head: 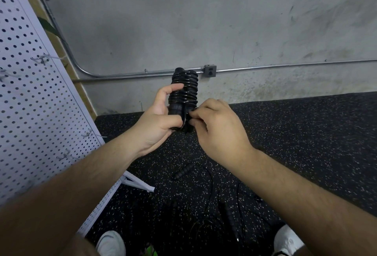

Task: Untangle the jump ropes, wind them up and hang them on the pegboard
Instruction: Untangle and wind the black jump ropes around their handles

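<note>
Left hand (157,121) grips the lower half of a wound jump rope (184,90), palm turned toward the camera and digits curled round the bundle. The bundle stands upright: two black handles lie side by side, with the cord wrapped about them in close turns. Its upper half rises clear above both hands.

Right hand (220,127), back toward the camera, meets the bundle from the right. Its fingertips pinch the cord at the lowest turns, close beside the left hand's fingers.

A second jump rope (182,171) lies loose on the speckled black floor (306,133), below the hands and between the two forearms. One handle is plain to see, and thin cord trails from it toward the near edge of the view. White shoes (111,243) show at the bottom edge.

The white pegboard (30,92) stands tilted at far left, beside the left forearm. It carries several metal hooks (43,59), all bare.

Behind the bundle runs a grey wall (224,21) with a metal conduit (142,73) and an outlet box (210,71).
</note>
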